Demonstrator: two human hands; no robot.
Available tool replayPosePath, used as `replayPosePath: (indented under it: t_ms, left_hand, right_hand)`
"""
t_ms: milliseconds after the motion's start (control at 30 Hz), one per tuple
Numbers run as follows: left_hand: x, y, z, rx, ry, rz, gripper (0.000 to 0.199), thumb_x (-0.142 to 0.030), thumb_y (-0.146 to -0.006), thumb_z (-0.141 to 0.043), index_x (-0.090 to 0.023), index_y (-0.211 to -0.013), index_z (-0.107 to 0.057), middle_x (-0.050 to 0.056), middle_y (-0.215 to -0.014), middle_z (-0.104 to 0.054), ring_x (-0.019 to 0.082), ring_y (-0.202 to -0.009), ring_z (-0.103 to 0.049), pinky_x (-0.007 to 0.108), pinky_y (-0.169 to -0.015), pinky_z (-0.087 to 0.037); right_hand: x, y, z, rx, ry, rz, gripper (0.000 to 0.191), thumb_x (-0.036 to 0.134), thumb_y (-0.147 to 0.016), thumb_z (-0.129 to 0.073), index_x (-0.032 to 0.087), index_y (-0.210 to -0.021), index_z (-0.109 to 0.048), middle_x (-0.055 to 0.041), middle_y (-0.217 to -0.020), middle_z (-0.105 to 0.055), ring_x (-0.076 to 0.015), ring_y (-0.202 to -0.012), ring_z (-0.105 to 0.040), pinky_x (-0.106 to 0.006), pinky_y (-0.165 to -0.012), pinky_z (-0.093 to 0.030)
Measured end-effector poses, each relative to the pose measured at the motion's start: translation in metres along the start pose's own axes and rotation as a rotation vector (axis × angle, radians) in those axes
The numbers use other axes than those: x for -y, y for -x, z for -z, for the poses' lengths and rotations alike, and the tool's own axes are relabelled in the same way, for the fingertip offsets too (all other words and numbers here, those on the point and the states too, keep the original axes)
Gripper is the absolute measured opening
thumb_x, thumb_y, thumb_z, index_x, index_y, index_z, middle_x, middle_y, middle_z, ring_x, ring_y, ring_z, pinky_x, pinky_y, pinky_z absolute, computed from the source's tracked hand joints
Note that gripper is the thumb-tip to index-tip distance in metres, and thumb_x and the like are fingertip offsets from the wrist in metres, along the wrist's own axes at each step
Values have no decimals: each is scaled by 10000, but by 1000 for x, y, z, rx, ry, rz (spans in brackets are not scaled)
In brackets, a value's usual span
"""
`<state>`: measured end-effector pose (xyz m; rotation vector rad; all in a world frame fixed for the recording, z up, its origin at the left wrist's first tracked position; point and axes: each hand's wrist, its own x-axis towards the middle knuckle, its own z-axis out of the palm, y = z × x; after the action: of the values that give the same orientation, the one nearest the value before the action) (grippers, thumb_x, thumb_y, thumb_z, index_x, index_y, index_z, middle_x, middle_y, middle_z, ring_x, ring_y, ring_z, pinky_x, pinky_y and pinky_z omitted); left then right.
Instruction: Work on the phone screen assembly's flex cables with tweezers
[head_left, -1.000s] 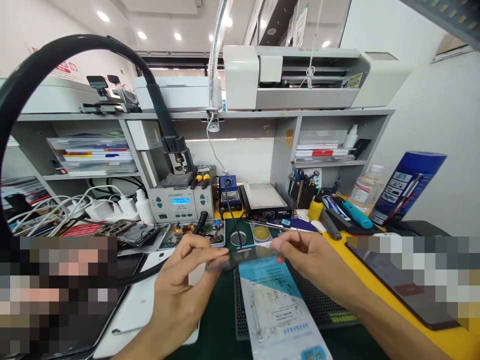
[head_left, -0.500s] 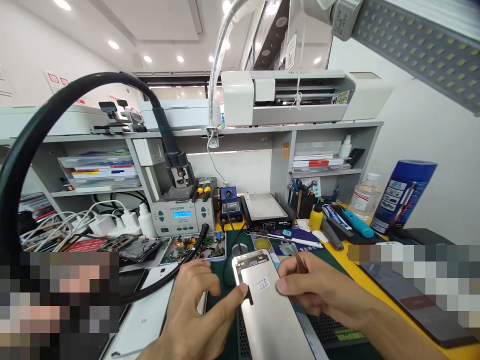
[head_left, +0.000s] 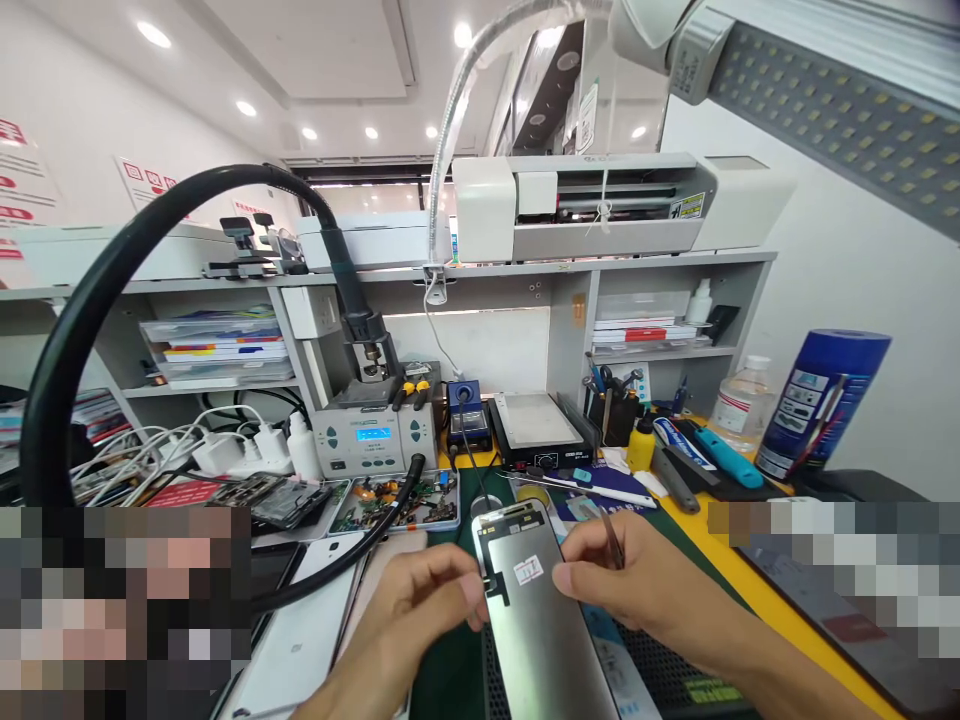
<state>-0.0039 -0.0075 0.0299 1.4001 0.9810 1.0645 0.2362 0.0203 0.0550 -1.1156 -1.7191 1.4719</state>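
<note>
Head view: Display panel (head_left: 551, 640) held in front of the person, metallic back toward the camera, small label (head_left: 529, 570) near its upper end. Right hand (head_left: 634, 575): fingers gripping the panel's right edge, thumb on the back face; tweezers (head_left: 611, 540) also held in this hand. Left hand (head_left: 420, 610): fingers drawn together at the left edge, beside a black strip (head_left: 496, 590); cannot tell whether they grip. Panel overlaps a printed packet (head_left: 626, 675) and black mesh pad (head_left: 675, 670) in view; green mat (head_left: 450, 665) beneath on counter.
</note>
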Motion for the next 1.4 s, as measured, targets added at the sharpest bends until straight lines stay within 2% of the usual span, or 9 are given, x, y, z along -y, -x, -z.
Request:
replayPosePath:
  t_ms: [67,133,367,533,667,800,967,1167,1400]
  left_hand:
    - [0,0,-4,17,13,51,343,-477,-818,-686,-163,-680,-675,40,-666,-652,193,-702,-569,300,-691,-394]
    - [2,0,-6,20,13,63,371,-498,-829,-686,-169,-660,-661,36,-657,-645,184,-693,-561,294,-685,-379]
    - [7,-1,-4,43,-2,7,436,-542,-845,-643,-173,-613,-630,39,-655,-611,188,-684,-526,300,-681,-379]
    - [1,4,-6,27,-34,-51,440,-512,-852,-644,-178,-575,-572,1,-611,-502,158,-646,-437,282,-620,-313]
    - [-4,5,-7,43,-23,-48,414,-495,-876,-627,-174,-618,-583,-5,-647,-475,151,-666,-420,278,-640,-323]
    - [-5,5,-7,71,70,-42,326,-480,-839,-680,-172,-739,-646,20,-759,-566,177,-764,-496,286,-723,-378]
    - [-3,3,-6,-16,129,-42,345,-460,-853,-687,-176,-675,-607,-25,-649,-532,124,-636,-443,243,-605,-329]
    - [0,0,-8,-39,204,4,300,-419,-843,-694,-165,-703,-619,-5,-687,-565,143,-666,-454,274,-645,-345]
    - [-3,2,-11,-106,276,34,247,-306,-800,-682,-173,-637,-553,-23,-655,-500,140,-667,-416,283,-652,-326]
  right_hand:
    - [-1,0,0,9,31,13,220,271,-832,-719,154,-673,-623,90,-531,-328,-61,-477,-231,-251,-433,-149]
    - [-1,1,0,19,55,29,240,301,-846,-713,154,-676,-627,87,-546,-321,-67,-493,-229,-253,-445,-156]
    - [-2,4,-5,46,94,76,316,384,-872,-688,161,-668,-598,79,-568,-317,-89,-545,-255,-272,-504,-182]
    - [-4,6,-5,47,116,88,326,411,-864,-697,164,-681,-591,73,-589,-321,-95,-560,-257,-272,-512,-179]
    - [-4,6,-4,46,145,114,356,438,-868,-689,168,-665,-577,68,-596,-321,-100,-569,-267,-272,-518,-187]
    - [-2,6,-5,48,148,82,317,391,-836,-727,171,-663,-579,64,-605,-344,-104,-580,-287,-271,-528,-196]
    - [-3,6,-6,58,175,79,298,382,-855,-699,175,-679,-578,64,-609,-347,-107,-584,-285,-272,-530,-196]
    - [-1,7,-10,74,178,64,321,391,-867,-658,182,-660,-529,66,-600,-327,-107,-576,-273,-272,-526,-197]
    - [1,7,-15,75,209,30,322,390,-843,-674,187,-650,-515,64,-592,-334,-109,-578,-280,-271,-527,-206]
